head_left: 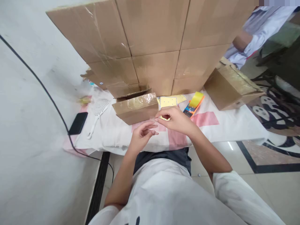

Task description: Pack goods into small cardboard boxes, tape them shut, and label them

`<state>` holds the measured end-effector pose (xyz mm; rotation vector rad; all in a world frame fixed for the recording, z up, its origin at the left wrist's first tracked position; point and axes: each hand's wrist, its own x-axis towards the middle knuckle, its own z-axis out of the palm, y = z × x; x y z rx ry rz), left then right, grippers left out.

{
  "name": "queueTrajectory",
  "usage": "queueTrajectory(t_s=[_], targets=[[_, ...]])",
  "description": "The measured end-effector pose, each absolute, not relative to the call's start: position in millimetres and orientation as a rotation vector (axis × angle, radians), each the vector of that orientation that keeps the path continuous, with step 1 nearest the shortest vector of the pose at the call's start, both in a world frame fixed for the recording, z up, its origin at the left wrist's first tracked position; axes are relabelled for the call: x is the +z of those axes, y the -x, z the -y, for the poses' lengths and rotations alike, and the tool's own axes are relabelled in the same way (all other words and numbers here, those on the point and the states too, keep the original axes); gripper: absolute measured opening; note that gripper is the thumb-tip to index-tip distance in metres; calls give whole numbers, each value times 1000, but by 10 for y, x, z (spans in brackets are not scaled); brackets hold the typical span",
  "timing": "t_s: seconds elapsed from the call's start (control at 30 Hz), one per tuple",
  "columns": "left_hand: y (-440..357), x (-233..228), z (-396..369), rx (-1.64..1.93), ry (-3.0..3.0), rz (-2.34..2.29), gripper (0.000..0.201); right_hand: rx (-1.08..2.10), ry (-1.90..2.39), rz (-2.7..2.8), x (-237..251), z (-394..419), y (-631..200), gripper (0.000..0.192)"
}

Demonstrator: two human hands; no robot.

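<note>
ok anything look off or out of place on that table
The white slotted spoon stands out: a kitchen tool lying among packing things, beside the small cardboard box and a black phone. The stacked cartons show wrinkled tape. The right hand pinches a small yellow piece; the left hand holds nothing.

Makeshift packing station; stacked cardboard boxes (150, 40), tape dispenser (194, 104) on cloth-covered table (225, 125); tiled floor (269, 187).

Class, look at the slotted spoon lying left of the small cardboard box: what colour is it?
The slotted spoon is white, seen clearly in the head view.
</note>
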<state>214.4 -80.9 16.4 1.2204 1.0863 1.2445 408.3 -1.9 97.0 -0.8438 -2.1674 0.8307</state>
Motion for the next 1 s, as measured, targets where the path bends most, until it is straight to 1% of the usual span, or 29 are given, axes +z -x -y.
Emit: queueTrajectory(t_s=[0.07, 0.17, 0.23, 0.33, 0.37, 0.47, 0.5, 0.53, 0.57, 0.63, 0.67, 0.7, 0.77, 0.8, 1.0], targets=[[-2144, 157, 848, 1254, -1186, -1101, 40, 749, 774, 2314, 1026, 31, -4073, 16], [-2123, 164, 915, 1239, -1149, -1142, 41, 477, 740, 2435, 1069, 134, -4063, 21], [-2083, 191, 962, 1193, -1145, -1151, 49, 351, 714, 2428, 1087, 241, -4075, 23], [-1949, 257, 969, 1157, -1152, -1186, 70, 340, 651, 2313, 1150, 406, -4182, 23], [-1880, 285, 937, 1217, -1169, -1253, 70, 348, 648, 2226, 1186, 452, -4244, 21], [-1624, 399, 724, 1568, -1383, -1643, 49, 300, 719, 1904, 1318, 549, -4443, 12], [-1537, 445, 624, 1639, -1522, -1789, 45, 287, 745, 1848, 1358, 565, -4491, 11], [-1458, 491, 523, 1637, -1689, -1915, 46, 288, 764, 1833, 1389, 574, -4522, 11], [-1392, 532, 429, 1559, -1864, -2010, 51, 304, 773, 1850, 1410, 576, -4537, 10], [-1312, 582, 294, 1308, -2132, -2122, 59, 354, 767, 1922, 1424, 561, -4530, 10], [-1297, 585, 266, 1208, -2221, -2150, 54, 370, 760, 1950, 1420, 548, -4523, 10], [-1296, 570, 267, 1146, -2303, -2158, 44, 379, 754, 1970, 1414, 533, -4522, 11], [-1318, 495, 336, 1126, -2470, -2122, 23, 401, 738, 1992, 1399, 500, -4553, 12], [-1333, 440, 391, 1154, -2544, -2083, 18, 417, 732, 1997, 1393, 485, -4583, 13], [-1358, 152, 621, 1397, -2647, -1943, 12, 475, 726, 2014, 1402, 378, -4690, 18]])
